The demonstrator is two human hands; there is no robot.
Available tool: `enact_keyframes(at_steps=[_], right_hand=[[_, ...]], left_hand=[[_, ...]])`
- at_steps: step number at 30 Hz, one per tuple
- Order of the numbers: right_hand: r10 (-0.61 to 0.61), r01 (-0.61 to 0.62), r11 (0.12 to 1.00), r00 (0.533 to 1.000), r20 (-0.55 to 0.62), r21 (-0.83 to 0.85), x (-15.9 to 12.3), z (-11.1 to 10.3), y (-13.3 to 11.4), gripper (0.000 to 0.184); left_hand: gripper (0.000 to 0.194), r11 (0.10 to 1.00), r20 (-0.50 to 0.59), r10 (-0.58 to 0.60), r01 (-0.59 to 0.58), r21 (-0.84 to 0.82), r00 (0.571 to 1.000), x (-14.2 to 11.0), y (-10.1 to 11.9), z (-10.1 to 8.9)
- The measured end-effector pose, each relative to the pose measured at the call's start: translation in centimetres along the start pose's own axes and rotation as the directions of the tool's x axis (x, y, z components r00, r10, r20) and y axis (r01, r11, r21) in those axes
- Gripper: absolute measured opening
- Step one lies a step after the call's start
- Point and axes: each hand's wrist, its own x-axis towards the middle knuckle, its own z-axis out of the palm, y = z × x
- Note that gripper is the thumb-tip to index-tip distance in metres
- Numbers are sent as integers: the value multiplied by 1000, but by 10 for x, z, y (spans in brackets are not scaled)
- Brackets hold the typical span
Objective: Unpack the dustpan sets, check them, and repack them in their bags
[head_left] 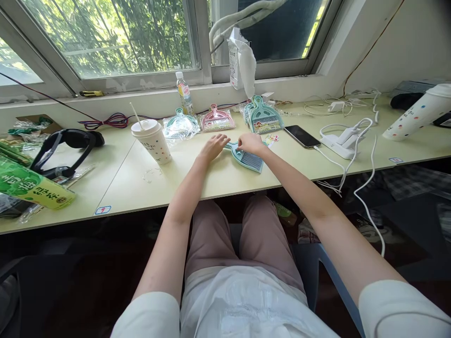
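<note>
A small teal dustpan (251, 162) with a grey-bristled brush set in it lies on the table in front of me, its handle pointing left. My left hand (213, 146) is at the handle's end, fingers curled over it and partly hiding it. Closed over the middle of the set, where handle meets pan, is my right hand (251, 142); its fingertips are hidden, so the exact grip does not show. A colourful sticker sheet (271, 139) lies just beyond my right hand.
Behind my hands sit a pink dustpan set (217, 118), stacked teal sets (263, 116) and a bagged teal set (181, 126). A lidded cup with a straw (152, 143) stands left; a phone (302, 136) and a white power strip (340, 144) lie right. Headphones (66, 150) are far left.
</note>
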Motion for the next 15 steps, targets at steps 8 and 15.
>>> enact_keyframes(at_steps=[8, 15], right_hand=[[-18, 20, 995, 1000, 20, -100, 0, -1, -1, 21], [4, 8, 991, 996, 88, -136, -4, -6, -6, 25]], left_hand=[[23, 956, -22, -173, 163, -244, 985, 0, 6, 6], [28, 932, 121, -63, 15, 363, 991, -2, 10, 9]])
